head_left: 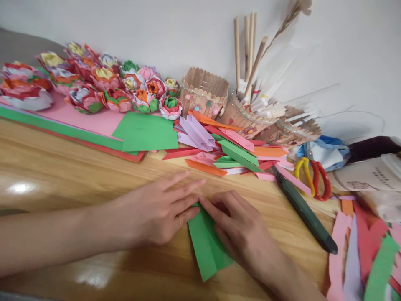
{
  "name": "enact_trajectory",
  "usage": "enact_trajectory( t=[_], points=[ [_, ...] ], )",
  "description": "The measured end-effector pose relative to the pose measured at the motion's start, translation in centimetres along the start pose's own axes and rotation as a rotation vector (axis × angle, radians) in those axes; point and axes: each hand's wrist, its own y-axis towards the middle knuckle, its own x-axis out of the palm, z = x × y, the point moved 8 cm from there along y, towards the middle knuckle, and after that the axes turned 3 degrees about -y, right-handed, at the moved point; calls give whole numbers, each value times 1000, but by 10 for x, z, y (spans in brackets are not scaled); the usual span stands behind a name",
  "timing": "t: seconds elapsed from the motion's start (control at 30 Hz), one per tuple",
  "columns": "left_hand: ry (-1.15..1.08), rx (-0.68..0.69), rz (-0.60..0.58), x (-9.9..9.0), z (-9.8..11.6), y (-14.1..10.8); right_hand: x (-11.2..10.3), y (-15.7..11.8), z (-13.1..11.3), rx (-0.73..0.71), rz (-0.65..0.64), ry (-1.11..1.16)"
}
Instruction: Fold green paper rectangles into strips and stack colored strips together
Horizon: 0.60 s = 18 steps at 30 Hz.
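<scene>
Spreading its fingers slightly apart, the left hand (166,211) covers part of the top of the creased green paper (202,246), which lies between both hands, toward the near edge of the table (78,175). The right hand (244,228), fingers curled, touches the top and hides the right side; whether it pinches, I cannot tell. Rightmost, paper strips (354,255) are cut off.

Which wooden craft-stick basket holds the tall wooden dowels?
The middle wooden craft-stick basket of the three; tall wooden dowels rise from it alone.
</scene>
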Motion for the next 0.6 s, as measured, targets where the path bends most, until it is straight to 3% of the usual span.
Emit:
enact_trajectory(
  t=[0.17, 0.33, 0.5, 0.6],
  points=[
    [5, -32, -2, -1, -1, 0, -3, -1, 4, -33, -159, -25],
    [-85, -14, 5, 7, -6, -8, -25, -9, 18, 15, -164, 144],
    [-195, 11, -21, 12, -20, -11, -9, -10, 8, 17, -316, 343],
    [-169, 16, -14, 7, -21, -9, -3, -7, -3, -49, -264, 324]
  ],
)
